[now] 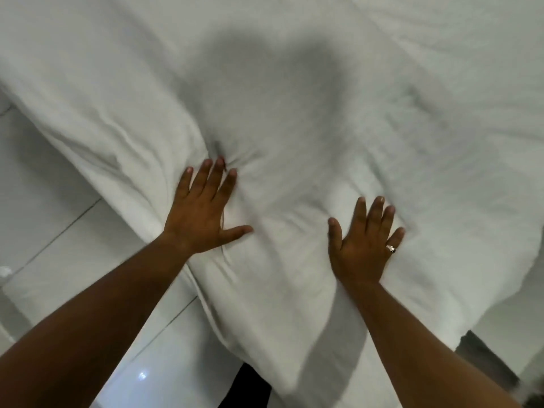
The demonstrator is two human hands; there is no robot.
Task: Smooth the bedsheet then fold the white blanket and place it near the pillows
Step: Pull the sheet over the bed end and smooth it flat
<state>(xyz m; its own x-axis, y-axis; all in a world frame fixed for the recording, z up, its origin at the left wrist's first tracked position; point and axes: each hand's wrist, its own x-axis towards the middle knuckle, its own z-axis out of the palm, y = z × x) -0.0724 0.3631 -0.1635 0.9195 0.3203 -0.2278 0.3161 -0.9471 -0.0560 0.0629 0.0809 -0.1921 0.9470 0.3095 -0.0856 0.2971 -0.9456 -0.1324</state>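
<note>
Both flat, left hand (203,213) and right hand (365,248) press seemingly the bedsheet (294,128) above tiled floor (59,245).

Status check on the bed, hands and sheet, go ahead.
Left hand flat, fingers spread, pressing the white bedsheet. Right hand flat on it too. Creases bunched at the left fingertips. Nothing in the way.

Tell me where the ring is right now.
In the head view, the ring sits on a finger of the right hand, right of centre, which lies flat with fingers spread on the white bedsheet near the bed's corner.
</note>
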